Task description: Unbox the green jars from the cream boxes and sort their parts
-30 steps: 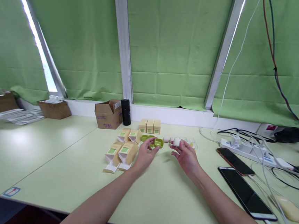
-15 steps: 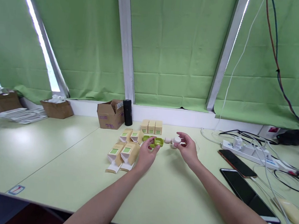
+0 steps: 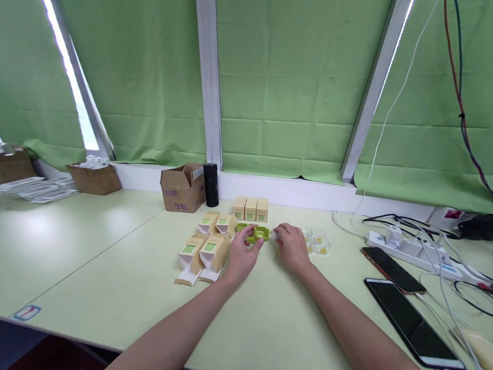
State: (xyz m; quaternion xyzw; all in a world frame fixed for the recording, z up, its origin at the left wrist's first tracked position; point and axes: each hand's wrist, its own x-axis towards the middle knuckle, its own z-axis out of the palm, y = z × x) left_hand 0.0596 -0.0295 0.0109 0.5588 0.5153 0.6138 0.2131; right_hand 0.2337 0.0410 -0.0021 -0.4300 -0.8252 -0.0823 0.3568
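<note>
The left hand [image 3: 242, 258] has its thumb and index finger set narrowly about a green cup [image 3: 262, 232], which appears to be gripped lightly between them. The cup lies at the right end of these fingers, just beyond the thumb tip, in the gap between the two hands. The right hand [image 3: 294, 248] is bent, with its fingertips drawn close together just right of the cup; a pale piece [image 3: 274, 234] shows at those tips, mostly covered, and whether it is pinched or only touched cannot be told. So the cup lies leftward from the right fingertips, with the pale piece between; the left hand is the nearer one, touching it.

The cup's hollow faces upward, toward the viewer. Its outline is nearly square, so no clear long axis can be told. More green shows behind the left fingers as a second green piece [image 3: 241, 226]; whether it joins the cup is hidden.

Just right of the right hand's knuckles lies a clear tray [image 3: 320, 249] with yellow spots. Opened cartons [image 3: 214, 250] stand left of the left fingers, and small boxes [image 3: 250, 209] beyond them.
</note>
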